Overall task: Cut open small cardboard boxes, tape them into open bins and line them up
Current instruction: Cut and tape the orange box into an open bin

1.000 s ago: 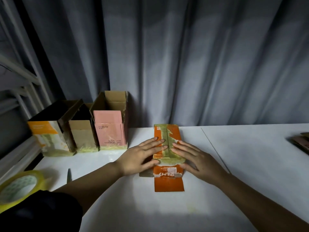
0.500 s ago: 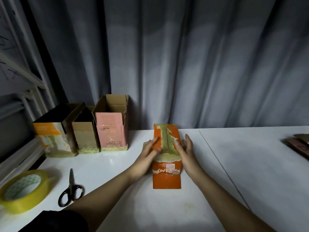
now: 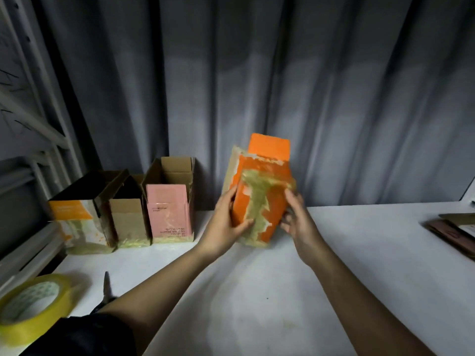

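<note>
While fingers (image 3: 226, 201) of the left hand (image 3: 223, 227) curl round one side, thumb across taped face, the right hand (image 3: 298, 217) grips the other: orange box (image 3: 259, 199), tilted, raised above white table (image 3: 257, 291). Beside: three open bins (image 3: 123, 206), tape roll (image 3: 33, 307), scissors (image 3: 106, 289).

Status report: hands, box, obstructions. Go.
Left hand and right hand both grip the orange box, tilted up off the table. Three bins lined up at left. Nothing between box and bins.
</note>
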